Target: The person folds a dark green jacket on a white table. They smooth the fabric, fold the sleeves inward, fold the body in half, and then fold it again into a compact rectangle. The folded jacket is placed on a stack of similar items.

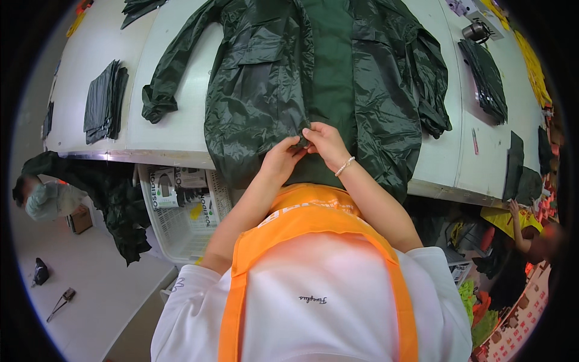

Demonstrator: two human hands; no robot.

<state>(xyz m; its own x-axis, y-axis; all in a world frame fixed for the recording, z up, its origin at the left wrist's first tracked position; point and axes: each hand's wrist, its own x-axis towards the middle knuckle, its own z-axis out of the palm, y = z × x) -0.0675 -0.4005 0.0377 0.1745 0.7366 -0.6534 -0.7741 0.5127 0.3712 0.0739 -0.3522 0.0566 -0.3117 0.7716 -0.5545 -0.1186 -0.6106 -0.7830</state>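
Note:
A shiny dark green rain jacket (253,78) lies spread on the white table, its front parted over a matte green lining (330,66). Its lower edge hangs over the table's near side, against my orange apron. My left hand (282,158) pinches the hem at the corner of the left front panel. Close beside it, my right hand (326,145), with a pale bracelet on the wrist, pinches the same corner between thumb and fingers. The fingertips of both hands nearly meet there. Whatever small detail lies between them is hidden.
Stacks of folded dark green garments sit on the table at left (105,102) and right (484,78). Below the near edge stands a white basket (160,223) with packages. More dark cloth (117,205) hangs at left. Another person (525,235) is at the far right.

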